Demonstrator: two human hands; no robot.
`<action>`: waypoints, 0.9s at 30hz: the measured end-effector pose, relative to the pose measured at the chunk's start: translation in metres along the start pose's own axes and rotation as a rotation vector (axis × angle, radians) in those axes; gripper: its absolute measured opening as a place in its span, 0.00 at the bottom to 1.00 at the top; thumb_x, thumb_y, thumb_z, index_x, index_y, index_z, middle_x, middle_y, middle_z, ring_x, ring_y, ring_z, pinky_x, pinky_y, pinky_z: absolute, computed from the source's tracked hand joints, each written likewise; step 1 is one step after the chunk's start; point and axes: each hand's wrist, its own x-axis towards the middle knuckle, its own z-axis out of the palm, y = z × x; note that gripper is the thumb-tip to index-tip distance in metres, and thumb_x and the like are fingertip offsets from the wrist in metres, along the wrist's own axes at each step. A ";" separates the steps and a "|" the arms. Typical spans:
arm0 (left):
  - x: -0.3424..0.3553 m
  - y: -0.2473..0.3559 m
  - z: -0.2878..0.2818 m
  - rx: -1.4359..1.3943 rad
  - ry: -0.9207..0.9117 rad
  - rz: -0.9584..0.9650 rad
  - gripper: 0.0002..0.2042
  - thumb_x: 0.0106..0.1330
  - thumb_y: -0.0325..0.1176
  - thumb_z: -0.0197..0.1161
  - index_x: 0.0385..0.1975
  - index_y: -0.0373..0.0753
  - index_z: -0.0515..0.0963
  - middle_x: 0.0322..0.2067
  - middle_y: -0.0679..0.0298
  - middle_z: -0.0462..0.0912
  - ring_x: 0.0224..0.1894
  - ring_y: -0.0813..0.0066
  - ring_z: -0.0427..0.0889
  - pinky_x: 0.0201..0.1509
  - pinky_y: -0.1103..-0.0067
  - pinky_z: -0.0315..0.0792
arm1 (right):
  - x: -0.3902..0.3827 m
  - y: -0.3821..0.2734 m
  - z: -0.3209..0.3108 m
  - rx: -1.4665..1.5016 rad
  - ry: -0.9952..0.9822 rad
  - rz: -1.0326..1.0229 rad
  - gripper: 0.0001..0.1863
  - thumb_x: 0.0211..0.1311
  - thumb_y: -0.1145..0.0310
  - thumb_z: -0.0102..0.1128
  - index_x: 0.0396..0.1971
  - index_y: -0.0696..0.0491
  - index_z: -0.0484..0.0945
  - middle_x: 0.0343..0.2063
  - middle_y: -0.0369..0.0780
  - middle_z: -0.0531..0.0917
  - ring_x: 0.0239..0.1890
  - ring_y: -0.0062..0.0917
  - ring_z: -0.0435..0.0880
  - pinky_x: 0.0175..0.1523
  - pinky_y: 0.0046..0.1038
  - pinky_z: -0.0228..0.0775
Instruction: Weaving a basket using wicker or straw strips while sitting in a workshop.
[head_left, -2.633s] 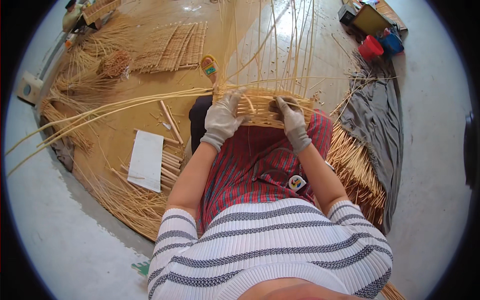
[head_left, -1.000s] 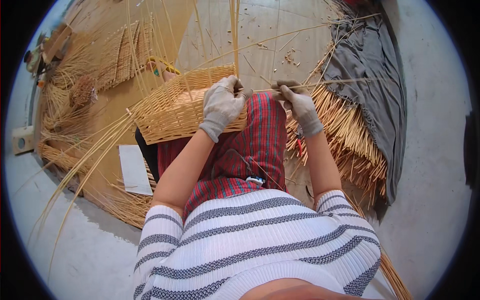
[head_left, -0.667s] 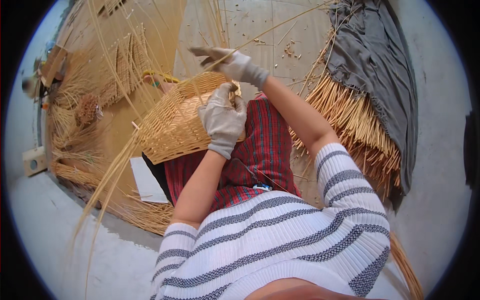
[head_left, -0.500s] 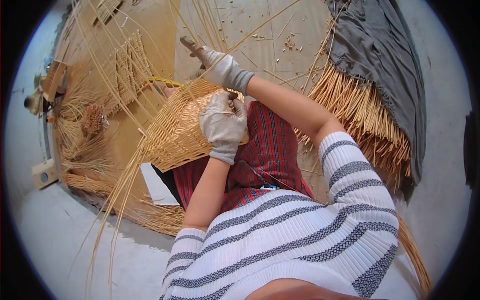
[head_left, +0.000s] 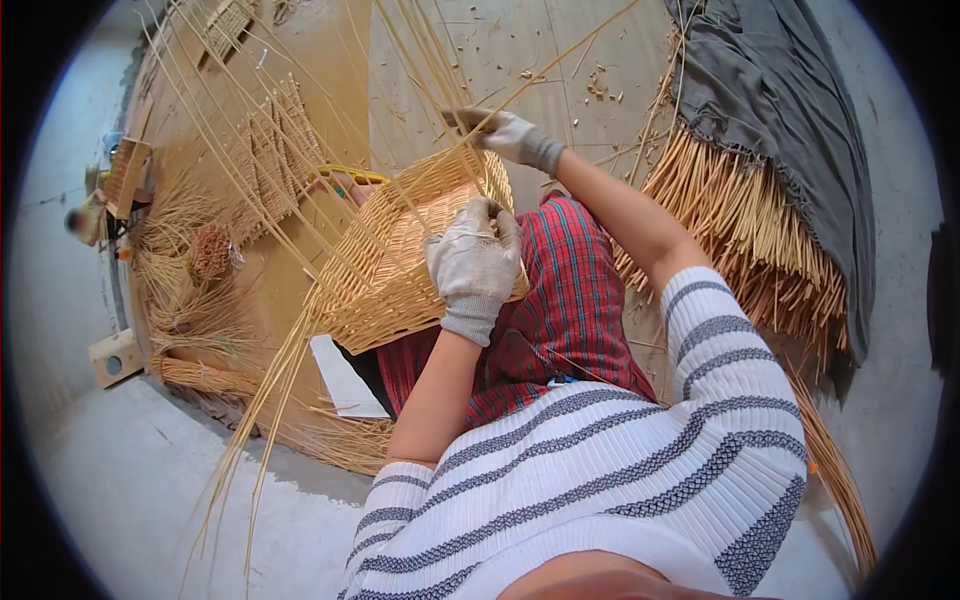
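Observation:
A rectangular woven wicker basket [head_left: 365, 310] lies tilted across my lap, its inside facing up and away. Long unwoven willow rods [head_left: 415, 55] rise from its sides. My left hand [head_left: 472, 258], in an off-white work glove with soiled fingers, is closed on the basket's near right wall, thumb and fingers bent at the rim. Beyond it, my right hand [head_left: 505, 137], gloved likewise, is at the far right corner. Its fingers curl around the upright rods there, partly hidden by them. One long rod [head_left: 560, 58] slants up to the right from that corner.
A large bundle of cut willow rods [head_left: 740, 225] lies at the right under a grey cloth [head_left: 775, 100]. Woven panels [head_left: 270, 150] and loose bundles [head_left: 185, 270] spread over the brown board at the left. Offcuts [head_left: 600, 85] litter the floor ahead. A white sheet [head_left: 345, 380] lies beside my lap.
My right hand's fingers, stretched out past the rods before, now bend in around them. The left hand stays on the basket wall. The whole scene has shifted rightward in view.

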 end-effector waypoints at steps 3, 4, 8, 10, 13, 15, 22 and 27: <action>0.000 -0.001 0.000 -0.004 -0.014 -0.006 0.09 0.71 0.42 0.63 0.39 0.45 0.82 0.35 0.59 0.90 0.38 0.55 0.89 0.46 0.61 0.73 | 0.022 0.000 0.013 -0.391 -0.227 0.146 0.42 0.65 0.67 0.70 0.78 0.46 0.62 0.60 0.43 0.85 0.57 0.37 0.86 0.62 0.34 0.77; 0.000 -0.001 0.000 -0.001 -0.016 -0.005 0.09 0.71 0.42 0.63 0.39 0.45 0.82 0.35 0.59 0.90 0.38 0.55 0.89 0.46 0.61 0.73 | 0.025 -0.001 0.014 -0.598 -0.329 0.197 0.47 0.63 0.67 0.72 0.80 0.41 0.59 0.61 0.45 0.84 0.59 0.40 0.84 0.63 0.38 0.76; 0.000 -0.003 0.001 0.057 0.050 0.054 0.09 0.71 0.43 0.63 0.38 0.46 0.83 0.35 0.59 0.90 0.37 0.55 0.89 0.44 0.60 0.72 | 0.024 0.000 0.004 -0.169 -0.325 -0.063 0.35 0.64 0.71 0.72 0.72 0.45 0.74 0.53 0.40 0.88 0.60 0.33 0.84 0.65 0.36 0.76; 0.000 -0.003 0.002 0.050 0.026 0.036 0.09 0.71 0.43 0.63 0.38 0.46 0.83 0.34 0.60 0.90 0.37 0.56 0.89 0.44 0.61 0.72 | 0.020 0.006 -0.006 0.284 -0.123 0.123 0.27 0.64 0.72 0.72 0.64 0.49 0.79 0.50 0.37 0.88 0.55 0.28 0.84 0.62 0.32 0.77; -0.001 -0.002 0.003 0.027 0.000 0.025 0.09 0.71 0.43 0.63 0.39 0.45 0.83 0.33 0.60 0.90 0.38 0.57 0.89 0.44 0.62 0.72 | 0.010 0.012 -0.019 0.557 -0.041 0.335 0.16 0.64 0.69 0.76 0.50 0.52 0.84 0.43 0.31 0.88 0.44 0.19 0.83 0.53 0.23 0.77; -0.002 -0.002 0.002 0.013 0.002 0.018 0.10 0.70 0.44 0.64 0.39 0.45 0.83 0.33 0.59 0.90 0.38 0.56 0.89 0.45 0.62 0.72 | -0.002 0.013 -0.023 0.061 -0.097 0.583 0.14 0.65 0.67 0.76 0.48 0.48 0.85 0.40 0.30 0.87 0.38 0.18 0.82 0.49 0.24 0.78; -0.004 -0.011 0.002 -0.125 -0.018 0.043 0.27 0.66 0.51 0.72 0.59 0.42 0.77 0.46 0.53 0.89 0.48 0.51 0.88 0.57 0.60 0.74 | -0.056 -0.019 -0.025 -0.698 -0.219 0.043 0.23 0.65 0.76 0.63 0.58 0.41 0.83 0.58 0.44 0.85 0.61 0.43 0.81 0.66 0.39 0.75; -0.025 -0.034 -0.020 -0.427 0.245 0.272 0.46 0.63 0.55 0.75 0.76 0.37 0.64 0.68 0.45 0.74 0.70 0.45 0.73 0.73 0.62 0.68 | -0.056 -0.109 -0.027 -0.969 -0.420 0.100 0.32 0.67 0.80 0.57 0.68 0.37 0.78 0.68 0.44 0.77 0.70 0.40 0.75 0.76 0.36 0.67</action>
